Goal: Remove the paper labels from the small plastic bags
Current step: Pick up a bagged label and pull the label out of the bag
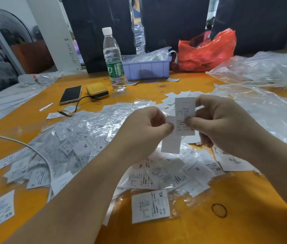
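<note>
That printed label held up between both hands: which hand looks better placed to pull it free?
Probably the right hand: it pinches the printed label directly, while the left hand grips a paper beside it.

Both forearms reach forward, bare, and converge at mid-height above the tabletop (201,226). The left hand (146,127) is curled, thumb pressed against the forefinger in a pinching grip. The right hand (222,120) faces it just beside, fingers bent inward, thumb and forefinger pinched together, the other fingers curled beneath.
</note>
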{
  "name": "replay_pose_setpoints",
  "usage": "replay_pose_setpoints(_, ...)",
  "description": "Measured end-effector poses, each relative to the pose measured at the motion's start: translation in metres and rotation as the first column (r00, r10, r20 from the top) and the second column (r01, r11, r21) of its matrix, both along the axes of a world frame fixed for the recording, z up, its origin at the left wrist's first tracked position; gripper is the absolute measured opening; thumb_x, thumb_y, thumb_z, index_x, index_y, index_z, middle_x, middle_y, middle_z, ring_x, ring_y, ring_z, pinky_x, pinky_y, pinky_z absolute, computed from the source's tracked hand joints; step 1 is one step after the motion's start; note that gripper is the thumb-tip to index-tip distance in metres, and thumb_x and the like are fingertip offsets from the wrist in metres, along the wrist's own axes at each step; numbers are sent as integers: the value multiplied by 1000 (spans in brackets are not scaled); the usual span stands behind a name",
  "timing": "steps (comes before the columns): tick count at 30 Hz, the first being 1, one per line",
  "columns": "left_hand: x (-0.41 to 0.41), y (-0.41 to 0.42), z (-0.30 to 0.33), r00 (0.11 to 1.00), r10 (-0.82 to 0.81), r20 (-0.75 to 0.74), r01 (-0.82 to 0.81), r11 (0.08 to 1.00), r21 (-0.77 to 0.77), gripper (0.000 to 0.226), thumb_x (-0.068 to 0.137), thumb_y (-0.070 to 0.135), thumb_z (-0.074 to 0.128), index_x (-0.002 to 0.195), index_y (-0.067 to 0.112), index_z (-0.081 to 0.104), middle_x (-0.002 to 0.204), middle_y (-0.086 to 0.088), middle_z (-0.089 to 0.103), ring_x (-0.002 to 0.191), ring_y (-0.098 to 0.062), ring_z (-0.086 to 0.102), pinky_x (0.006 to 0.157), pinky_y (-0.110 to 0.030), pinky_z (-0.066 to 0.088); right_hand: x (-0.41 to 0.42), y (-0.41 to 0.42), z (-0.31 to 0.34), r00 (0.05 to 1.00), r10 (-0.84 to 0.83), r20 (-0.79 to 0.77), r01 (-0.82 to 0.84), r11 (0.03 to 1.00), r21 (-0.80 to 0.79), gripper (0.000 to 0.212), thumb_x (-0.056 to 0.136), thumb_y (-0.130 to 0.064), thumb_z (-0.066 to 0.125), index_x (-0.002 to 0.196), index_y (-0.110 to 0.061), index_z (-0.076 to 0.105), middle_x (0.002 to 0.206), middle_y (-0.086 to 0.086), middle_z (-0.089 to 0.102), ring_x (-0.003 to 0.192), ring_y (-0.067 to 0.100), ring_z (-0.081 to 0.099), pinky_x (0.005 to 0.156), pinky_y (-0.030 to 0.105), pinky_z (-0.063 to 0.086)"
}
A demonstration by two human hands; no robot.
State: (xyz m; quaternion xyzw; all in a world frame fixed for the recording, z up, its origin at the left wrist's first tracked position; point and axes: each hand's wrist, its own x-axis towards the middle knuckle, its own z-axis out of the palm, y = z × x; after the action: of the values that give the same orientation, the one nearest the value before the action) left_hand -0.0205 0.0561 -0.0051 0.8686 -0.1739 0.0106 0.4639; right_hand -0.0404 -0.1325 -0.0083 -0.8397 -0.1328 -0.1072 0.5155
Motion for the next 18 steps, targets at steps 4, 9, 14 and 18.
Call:
replay_pose_setpoints(4, 1, 4, -3, 999, 37, -15, -36, 998, 49, 7, 87, 29, 71, 87, 29, 63, 83, 7, 69, 69, -7, 63, 66, -32, 53, 1, -6, 5, 999, -22, -35, 18, 995, -99, 14, 90, -7, 65, 94, -19, 70, 63, -12, 69, 42, 4, 53, 43, 13, 41)
replay_pose_setpoints(9, 0, -1, -5, 998, -23, 53, 20, 998, 63, 21, 90, 44, 61, 107, 31, 59, 93, 17, 63, 82, 2, 57, 67, -22, 41, -5, -1, 6, 986, 140, -87, -142, 990, -18, 14, 88, -10, 68, 100, -16, 66, 62, -4, 69, 41, 5, 47, 41, 15, 39)
replay_pose_setpoints(14, -4, -6, 0, 974, -214, -81, 187, 949, -254, 40, 87, 47, 45, 96, 13, 65, 77, 2, 69, 68, -12, 62, 63, -28, 45, -5, -3, 9, 987, 151, -54, -150, 988, 21, 13, 89, -7, 66, 100, -14, 62, 62, -3, 69, 39, 5, 42, 39, 15, 34)
replay_pose_setpoints(18, -6, -8, -4, 990, -126, 67, 135, 981, -140, 13, 95, 21, 61, 89, 12, 68, 68, -3, 66, 58, -9, 58, 54, -19, 43, -7, -3, 8, 986, 164, 9, -160, 973, -166, 16, 87, -13, 70, 99, -22, 65, 62, -1, 65, 46, 5, 47, 46, 19, 38)
